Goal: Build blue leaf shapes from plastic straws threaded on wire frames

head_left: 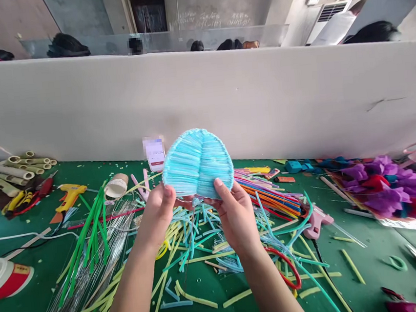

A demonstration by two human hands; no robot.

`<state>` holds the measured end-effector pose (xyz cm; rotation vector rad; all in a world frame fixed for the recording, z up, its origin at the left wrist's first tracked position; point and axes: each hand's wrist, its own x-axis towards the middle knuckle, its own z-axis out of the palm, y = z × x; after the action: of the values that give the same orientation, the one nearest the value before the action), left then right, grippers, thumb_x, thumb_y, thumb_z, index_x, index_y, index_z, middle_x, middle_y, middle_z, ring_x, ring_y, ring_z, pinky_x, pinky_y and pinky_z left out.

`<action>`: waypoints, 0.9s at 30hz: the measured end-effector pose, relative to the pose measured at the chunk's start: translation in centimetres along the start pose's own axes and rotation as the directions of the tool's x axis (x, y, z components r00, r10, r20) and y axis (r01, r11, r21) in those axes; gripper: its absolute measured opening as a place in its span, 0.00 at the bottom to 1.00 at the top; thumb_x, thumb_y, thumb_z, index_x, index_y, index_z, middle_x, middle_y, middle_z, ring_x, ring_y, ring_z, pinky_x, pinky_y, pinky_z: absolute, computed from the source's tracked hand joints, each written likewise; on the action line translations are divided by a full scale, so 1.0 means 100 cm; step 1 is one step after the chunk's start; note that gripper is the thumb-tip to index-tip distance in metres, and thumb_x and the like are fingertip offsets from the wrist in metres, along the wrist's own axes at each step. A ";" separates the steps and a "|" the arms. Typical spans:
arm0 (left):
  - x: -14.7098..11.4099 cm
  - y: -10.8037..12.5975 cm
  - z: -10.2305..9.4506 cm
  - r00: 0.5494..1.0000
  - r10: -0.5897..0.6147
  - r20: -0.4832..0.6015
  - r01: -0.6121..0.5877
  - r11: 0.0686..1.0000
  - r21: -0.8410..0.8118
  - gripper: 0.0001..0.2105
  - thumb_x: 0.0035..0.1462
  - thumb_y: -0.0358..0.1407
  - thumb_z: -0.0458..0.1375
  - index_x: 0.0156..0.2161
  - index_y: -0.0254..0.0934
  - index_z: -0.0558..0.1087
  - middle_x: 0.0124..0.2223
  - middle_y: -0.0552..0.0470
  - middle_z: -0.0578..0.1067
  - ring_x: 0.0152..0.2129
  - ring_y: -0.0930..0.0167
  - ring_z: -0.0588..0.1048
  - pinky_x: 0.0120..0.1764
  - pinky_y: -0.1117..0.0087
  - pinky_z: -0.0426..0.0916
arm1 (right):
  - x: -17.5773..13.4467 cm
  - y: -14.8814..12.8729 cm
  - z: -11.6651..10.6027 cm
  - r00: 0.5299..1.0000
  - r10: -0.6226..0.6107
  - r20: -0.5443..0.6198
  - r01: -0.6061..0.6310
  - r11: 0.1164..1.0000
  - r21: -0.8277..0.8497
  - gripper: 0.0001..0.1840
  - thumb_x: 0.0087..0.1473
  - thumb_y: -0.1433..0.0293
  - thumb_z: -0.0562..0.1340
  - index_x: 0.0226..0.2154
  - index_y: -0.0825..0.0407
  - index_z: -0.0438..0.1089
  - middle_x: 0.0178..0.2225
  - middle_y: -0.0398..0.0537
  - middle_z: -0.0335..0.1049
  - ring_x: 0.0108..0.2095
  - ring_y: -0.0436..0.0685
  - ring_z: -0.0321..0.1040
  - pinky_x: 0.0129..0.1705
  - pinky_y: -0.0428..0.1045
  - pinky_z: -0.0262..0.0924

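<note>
A light-blue leaf shape made of pipe cleaners (pixel 197 162) is held up above the table, with a crease down its middle and a thick fuzzy rim. My left hand (pixel 157 207) grips its lower left edge, thumb in front and fingers behind. On the lower right, my right hand (pixel 235 210) pinches it the same way, with the thumb on the face. Below and between the hands lie cut pipe-cleaner pieces (pixel 197 233) in blue, teal and yellow. The fingertips behind the leaf are partly hidden.
Behind stands a white partition (pixel 194 93), with a phone (pixel 155 153) against it. A yellow glue gun (pixel 70 196), green pipe cleaners (pixel 90 236) and wires lie left; a pink glue gun (pixel 315 221) and purple flowers (pixel 390 182) lie right. A paper cup (pixel 12 278) is far left.
</note>
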<state>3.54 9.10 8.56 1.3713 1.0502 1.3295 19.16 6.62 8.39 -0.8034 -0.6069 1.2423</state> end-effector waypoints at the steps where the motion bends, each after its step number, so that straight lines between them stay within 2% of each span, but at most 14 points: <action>1: 0.001 0.003 -0.001 0.999 0.000 0.037 0.001 1.000 -0.029 0.29 0.57 0.62 0.53 0.44 0.38 0.78 0.34 0.47 0.81 0.35 0.60 0.79 0.37 0.64 0.75 | 0.001 -0.001 0.000 1.000 -0.014 -0.026 0.014 1.000 0.017 0.12 0.51 0.62 0.71 0.38 0.49 0.77 0.39 0.42 0.77 0.32 0.49 0.71 0.32 0.43 0.71; 4: 0.002 0.012 -0.002 0.993 -0.034 0.114 0.043 0.996 -0.083 0.19 0.60 0.54 0.57 0.42 0.40 0.78 0.37 0.49 0.82 0.35 0.64 0.79 0.34 0.68 0.74 | 0.002 -0.005 -0.001 0.994 -0.054 -0.094 0.059 0.997 0.056 0.11 0.50 0.63 0.72 0.37 0.48 0.77 0.39 0.41 0.78 0.33 0.49 0.73 0.33 0.43 0.71; 8: 0.002 0.017 -0.003 0.994 -0.046 0.098 0.053 0.996 -0.071 0.09 0.57 0.44 0.65 0.35 0.40 0.79 0.34 0.52 0.81 0.33 0.69 0.79 0.33 0.74 0.74 | 0.002 -0.006 -0.001 0.987 -0.092 -0.128 0.104 0.991 0.086 0.12 0.51 0.62 0.71 0.37 0.48 0.75 0.41 0.42 0.77 0.37 0.51 0.74 0.36 0.45 0.72; 12: 0.000 0.016 0.001 0.998 -0.036 0.057 0.040 0.996 -0.074 0.09 0.55 0.43 0.67 0.34 0.39 0.78 0.30 0.53 0.81 0.28 0.72 0.78 0.32 0.75 0.73 | -0.003 0.000 0.002 0.992 -0.123 -0.029 0.125 0.990 0.068 0.15 0.53 0.64 0.70 0.43 0.45 0.72 0.41 0.42 0.77 0.40 0.53 0.74 0.41 0.49 0.71; 16: -0.002 0.015 0.008 0.997 -0.013 0.070 0.018 0.997 -0.075 0.09 0.54 0.42 0.68 0.31 0.38 0.78 0.29 0.55 0.78 0.25 0.74 0.76 0.31 0.77 0.71 | -0.007 0.005 0.008 0.988 -0.150 0.023 0.149 0.988 0.027 0.20 0.53 0.67 0.70 0.48 0.45 0.67 0.37 0.42 0.77 0.37 0.53 0.75 0.39 0.50 0.71; 20: -0.002 0.014 0.013 0.997 -0.008 0.080 0.015 0.997 -0.081 0.07 0.55 0.40 0.67 0.33 0.39 0.78 0.32 0.54 0.79 0.29 0.74 0.76 0.34 0.76 0.71 | -0.009 0.005 0.012 0.982 -0.186 -0.007 0.186 0.982 -0.020 0.18 0.51 0.70 0.71 0.43 0.48 0.67 0.33 0.41 0.77 0.28 0.51 0.73 0.31 0.47 0.70; 23: -0.002 0.013 0.014 1.000 0.019 0.022 -0.018 0.999 -0.044 0.08 0.56 0.39 0.67 0.32 0.38 0.76 0.31 0.56 0.78 0.28 0.75 0.74 0.33 0.77 0.70 | -0.011 0.005 0.014 0.977 -0.214 -0.018 0.212 0.974 -0.077 0.14 0.51 0.70 0.71 0.38 0.49 0.66 0.26 0.38 0.76 0.22 0.50 0.71 0.27 0.47 0.69; 27: -0.003 0.011 0.017 0.998 0.032 -0.052 -0.032 0.999 0.002 0.09 0.55 0.38 0.67 0.29 0.38 0.72 0.27 0.58 0.73 0.26 0.75 0.71 0.29 0.78 0.67 | -0.016 0.006 0.018 0.965 -0.260 -0.025 0.251 0.951 -0.182 0.11 0.52 0.69 0.70 0.36 0.50 0.68 0.24 0.40 0.75 0.21 0.51 0.71 0.26 0.48 0.70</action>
<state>5.21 8.45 9.57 1.3657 1.0680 1.3952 17.02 5.53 9.02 -0.8703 -0.7641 0.9382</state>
